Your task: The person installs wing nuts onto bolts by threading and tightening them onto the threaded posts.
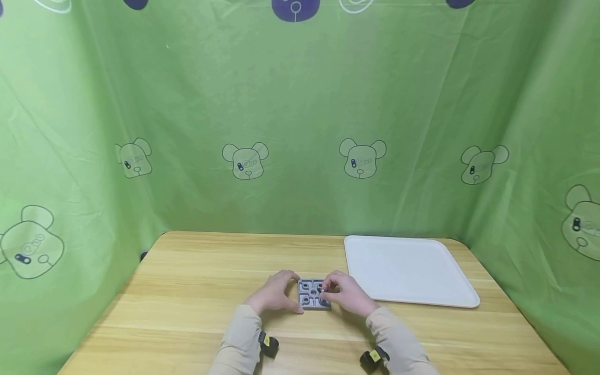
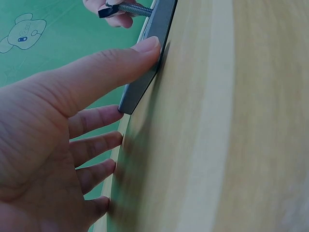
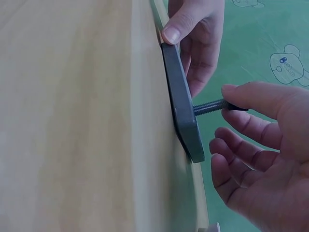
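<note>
Right hand (image 3: 289, 159), bolt (image 3: 209, 108) against plate (image 3: 181, 94)

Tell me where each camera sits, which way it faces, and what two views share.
Head: on the head, facing forward and down at the table, grey plate and white tray; left hand, right hand and sleeves show.
Left wrist: on that wrist, facing the plate's edge; the left hand looms large, part of the right hand at the top.
Right wrist: on that wrist, facing the bolt the right hand pinches; part of the left hand shows.
Shared: both wrist views show plate and bolt.
</note>
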Tool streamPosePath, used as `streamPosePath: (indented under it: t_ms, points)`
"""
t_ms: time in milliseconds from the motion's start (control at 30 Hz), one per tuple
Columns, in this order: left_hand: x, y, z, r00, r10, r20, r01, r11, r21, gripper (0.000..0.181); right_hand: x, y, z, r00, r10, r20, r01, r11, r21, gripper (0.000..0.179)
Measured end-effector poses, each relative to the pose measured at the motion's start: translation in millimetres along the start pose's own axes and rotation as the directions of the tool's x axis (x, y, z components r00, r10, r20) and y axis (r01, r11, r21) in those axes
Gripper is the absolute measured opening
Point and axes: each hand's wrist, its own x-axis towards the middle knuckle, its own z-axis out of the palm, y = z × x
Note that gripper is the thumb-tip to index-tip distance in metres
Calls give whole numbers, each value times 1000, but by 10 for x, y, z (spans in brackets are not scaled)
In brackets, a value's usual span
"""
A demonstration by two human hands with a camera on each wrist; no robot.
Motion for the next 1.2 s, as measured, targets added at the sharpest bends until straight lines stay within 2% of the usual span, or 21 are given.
streamPosePath:
  t_ms: [167,300,467,567,633,733,867,967,1067,1200]
  points:
    - [-5,3,5,1000,2,-1,-2,1000,-4,83,-3,6,7,1000,1,2,-1,1000,-4,16]
    - [-7,-5,14,1000,-1,1,1,1000,-7,83,-15,16,-29,999,0,34,-1,1000,16,17]
    - [-1,-10,12,1000,0,-2,0,1000,-12,84,-18,28,-106,998,28,59,-32,997,73,20]
    - [-3,-11,6,1000,3,-4,-3,1000,-15,84,-11,55,-124,994,52,92,-65,986,154,23]
    - [-5,-12,5,1000,2,-2,-2,1000,-17,84,-5,85,-119,991,75,115,-100,968,230,25]
    - [-6,-15,7,1000,-1,-1,1,1000,-17,83,6,136,-97,982,121,144,-164,925,343,28]
    - [0,-18,12,1000,-2,-3,2,1000,-16,83,5,200,-83,964,166,209,-246,852,463,31]
    - [6,-22,16,1000,1,-5,-1,1000,-7,83,-4,241,-86,948,159,275,-287,798,530,35]
    - [8,-24,16,1000,4,-7,-4,1000,0,83,-7,286,-79,939,135,316,-304,756,579,36]
    - [9,-26,15,1000,5,-7,-5,1000,2,83,-9,315,-62,935,116,334,-310,725,615,38]
